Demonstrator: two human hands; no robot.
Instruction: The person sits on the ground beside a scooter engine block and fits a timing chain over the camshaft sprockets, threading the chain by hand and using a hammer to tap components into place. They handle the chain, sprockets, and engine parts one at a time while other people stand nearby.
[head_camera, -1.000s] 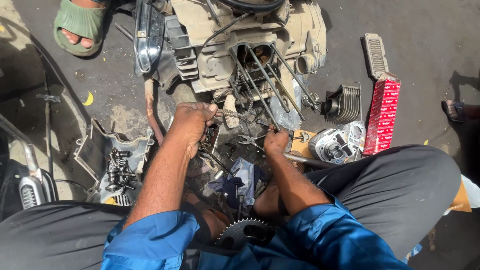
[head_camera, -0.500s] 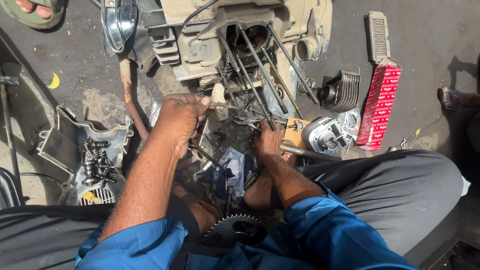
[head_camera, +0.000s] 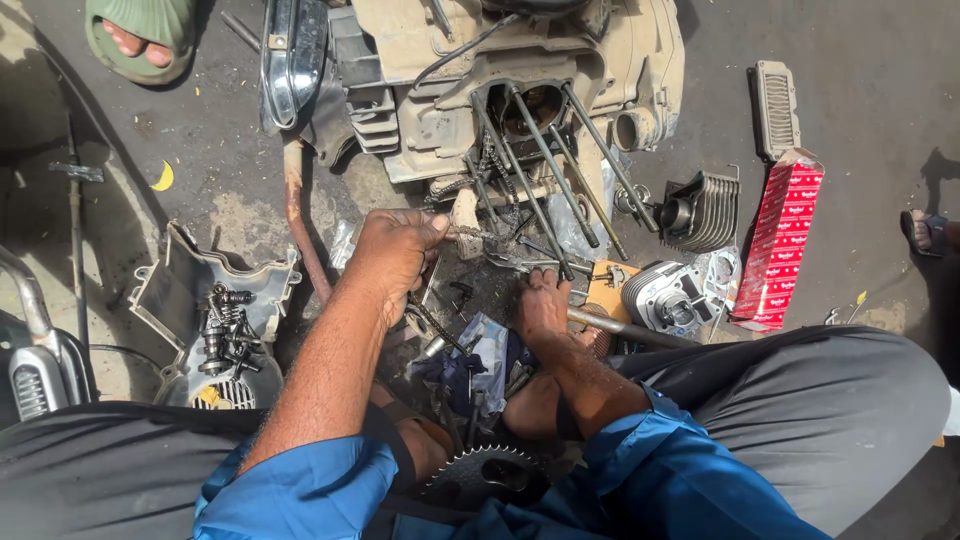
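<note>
Looking straight down at a greasy teardown on bare ground. Left hand (head_camera: 392, 258) curled shut around one end of a thin drive chain (head_camera: 470, 235), knuckles up, chain running off toward the middle of the mess just below the engine block (head_camera: 520, 90). Right hand (head_camera: 543, 305) lower and nearer the body, fingers bent and pressed down into the pile of small parts, seemingly on a metal tool (head_camera: 530, 265) lying there (can't tell if actually gripping it or just resting on top, too much clutter). Hands near each other but not touching. Four long studs (head_camera: 545, 170) sticking out of the block's open bore, angled down toward the right hand. Finned cylinder (head_camera: 672, 296) lying on its side just right of the right hand, with a dark finned cylinder head (head_camera: 705, 210) a bit farther up and a red carton (head_camera: 780, 240) beside that. Over on the left, an open side cover (head_camera: 190, 290) holding a cluster of small gears, well apart from both hands. Toothed sprocket (head_camera: 490, 475) down low between the blue sleeves. Someone else's foot in a green sandal (head_camera: 140, 35) at top left, another sandalled foot (head_camera: 930, 232) at the right edge.
</note>
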